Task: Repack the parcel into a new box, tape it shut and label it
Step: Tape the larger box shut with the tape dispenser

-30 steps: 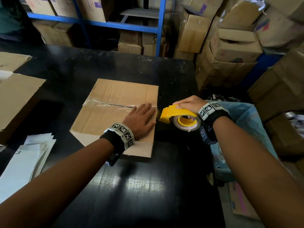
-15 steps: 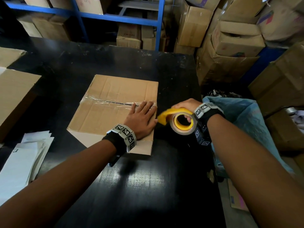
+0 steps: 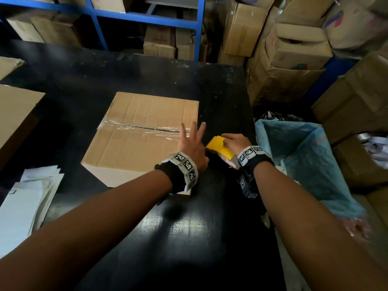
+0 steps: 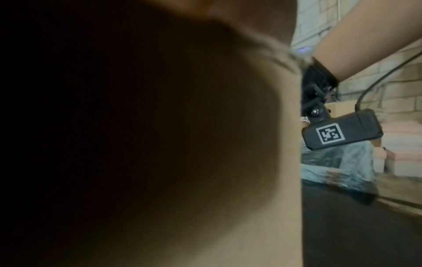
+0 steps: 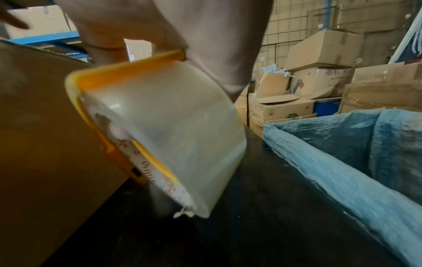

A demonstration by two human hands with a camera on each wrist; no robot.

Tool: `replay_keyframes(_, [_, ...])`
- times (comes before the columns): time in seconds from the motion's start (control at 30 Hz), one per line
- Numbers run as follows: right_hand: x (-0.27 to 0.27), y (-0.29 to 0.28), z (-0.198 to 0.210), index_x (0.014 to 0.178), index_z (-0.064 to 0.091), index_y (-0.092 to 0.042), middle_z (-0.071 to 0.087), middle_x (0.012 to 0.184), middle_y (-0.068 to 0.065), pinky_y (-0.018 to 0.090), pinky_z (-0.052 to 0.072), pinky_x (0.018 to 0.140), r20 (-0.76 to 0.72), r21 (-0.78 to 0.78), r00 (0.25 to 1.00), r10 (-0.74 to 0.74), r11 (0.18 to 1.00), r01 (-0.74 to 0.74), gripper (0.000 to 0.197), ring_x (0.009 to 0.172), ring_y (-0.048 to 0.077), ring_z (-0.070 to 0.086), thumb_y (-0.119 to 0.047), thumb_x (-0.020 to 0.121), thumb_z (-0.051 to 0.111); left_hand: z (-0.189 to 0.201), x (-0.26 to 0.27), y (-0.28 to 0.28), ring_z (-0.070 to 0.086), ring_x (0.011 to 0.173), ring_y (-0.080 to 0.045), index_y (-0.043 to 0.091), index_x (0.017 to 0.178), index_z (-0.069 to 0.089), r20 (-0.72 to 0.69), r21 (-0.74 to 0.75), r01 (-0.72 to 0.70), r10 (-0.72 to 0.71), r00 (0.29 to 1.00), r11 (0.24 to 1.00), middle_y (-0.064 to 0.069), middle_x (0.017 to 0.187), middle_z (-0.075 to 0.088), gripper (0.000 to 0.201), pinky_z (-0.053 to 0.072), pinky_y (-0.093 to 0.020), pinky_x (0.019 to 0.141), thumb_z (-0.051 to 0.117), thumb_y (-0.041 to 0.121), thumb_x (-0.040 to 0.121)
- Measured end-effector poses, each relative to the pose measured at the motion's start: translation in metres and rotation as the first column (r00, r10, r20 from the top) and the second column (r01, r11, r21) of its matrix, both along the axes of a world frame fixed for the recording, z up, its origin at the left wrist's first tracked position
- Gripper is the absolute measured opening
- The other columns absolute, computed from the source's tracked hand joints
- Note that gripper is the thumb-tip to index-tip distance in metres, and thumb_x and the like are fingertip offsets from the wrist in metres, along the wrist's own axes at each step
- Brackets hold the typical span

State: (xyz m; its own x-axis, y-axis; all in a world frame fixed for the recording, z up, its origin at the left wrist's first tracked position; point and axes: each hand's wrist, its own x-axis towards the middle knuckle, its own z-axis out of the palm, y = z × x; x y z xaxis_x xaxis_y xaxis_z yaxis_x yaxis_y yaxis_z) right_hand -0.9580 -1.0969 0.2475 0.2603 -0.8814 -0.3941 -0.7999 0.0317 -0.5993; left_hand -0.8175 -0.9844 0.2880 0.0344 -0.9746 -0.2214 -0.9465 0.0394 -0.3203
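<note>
A closed cardboard box (image 3: 142,135) sits on the black table (image 3: 189,238), with clear tape along its top seam (image 3: 136,129). My left hand (image 3: 192,141) lies at the box's right end, fingers straight and spread over the tape. My right hand (image 3: 233,141) grips a yellow tape dispenser (image 3: 218,147) just off the box's right side. In the right wrist view the clear tape roll (image 5: 164,137) fills the yellow dispenser frame (image 5: 128,66) beside the box wall (image 5: 41,126). The left wrist view is mostly blocked by the blurred box side (image 4: 205,162).
A stack of white papers (image 3: 25,202) lies at the table's left front, and flat cardboard (image 3: 14,114) lies at the far left. A bin lined with a blue bag (image 3: 304,156) stands off the table's right edge. Cardboard boxes (image 3: 294,49) and blue shelving (image 3: 147,17) fill the back.
My right hand has tipped the dispenser down beside the box's right end. My left hand went from flat on the top to the right edge with fingers lifted and spread.
</note>
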Motion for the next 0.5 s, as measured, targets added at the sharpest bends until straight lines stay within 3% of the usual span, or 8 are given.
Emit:
replay_keyframes(0.07, [-0.001,0.005,-0.004,0.132,0.056,-0.033,0.053,0.141,0.002,0.039,0.036,0.110,-0.029,-0.004,1.000,0.003,1.000,-0.003,0.047,0.131,0.030,0.045,-0.028,0.086,0.051,-0.001,-0.003,-0.001,-0.007,0.145,-0.038,0.020,0.141,0.041,0.119,0.075,0.082,-0.090,0.989,0.994,-0.012,0.159,0.007,0.065,-0.007,-0.068,0.108,0.025,0.059,0.092])
replay_keyframes(0.17, [-0.004,0.018,-0.008,0.142,0.044,-0.033,0.043,0.149,0.005,0.043,0.031,0.113,-0.077,0.033,0.997,0.030,0.999,-0.028,0.053,0.137,0.034,0.035,-0.024,0.090,0.047,0.000,-0.007,-0.002,-0.006,0.145,-0.040,0.019,0.147,0.031,0.233,0.179,0.105,-0.146,0.961,0.978,-0.013,0.158,0.016,0.069,-0.009,-0.066,0.109,0.019,0.060,0.093])
replay_keyframes(0.3, [-0.008,0.040,-0.014,0.149,0.026,-0.039,0.035,0.153,0.008,0.041,0.029,0.110,-0.145,0.080,0.988,0.044,0.996,-0.033,0.061,0.138,0.037,0.029,-0.025,0.092,0.042,0.010,-0.011,0.000,-0.001,0.145,-0.038,0.019,0.144,0.036,0.224,0.240,0.108,-0.164,0.961,0.965,-0.007,0.155,0.027,0.064,-0.010,-0.066,0.109,0.021,0.057,0.094])
replay_keyframes(0.4, [-0.009,0.055,-0.019,0.150,0.018,-0.043,0.040,0.145,0.019,0.040,0.042,0.099,-0.201,0.084,0.977,0.071,0.995,-0.055,0.062,0.120,0.037,0.050,-0.028,0.093,0.040,0.011,-0.007,0.004,0.011,0.145,-0.032,0.023,0.133,0.052,0.092,0.216,0.153,-0.176,0.980,0.964,-0.001,0.147,0.043,0.058,-0.011,-0.065,0.109,0.022,0.054,0.095])
replay_keyframes(0.47, [-0.008,0.064,-0.024,0.150,0.014,-0.044,0.043,0.139,0.023,0.038,0.047,0.086,-0.227,0.089,0.969,0.095,0.993,-0.076,0.062,0.098,0.032,0.056,-0.030,0.095,0.038,0.008,0.002,0.012,0.033,0.137,-0.024,0.025,0.117,0.063,-0.100,0.133,0.234,-0.222,0.970,0.963,0.001,0.128,0.060,0.053,-0.008,-0.062,0.111,0.024,0.053,0.095])
replay_keyframes(0.5, [-0.006,0.069,-0.026,0.150,0.012,-0.044,0.044,0.137,0.024,0.036,0.047,0.080,-0.244,0.095,0.964,0.101,0.992,-0.080,0.062,0.091,0.031,0.056,-0.031,0.095,0.038,0.006,0.008,0.018,0.042,0.130,-0.021,0.026,0.117,0.064,-0.216,0.069,0.282,-0.261,0.941,0.957,0.002,0.122,0.063,0.050,-0.004,-0.059,0.114,0.026,0.051,0.096])
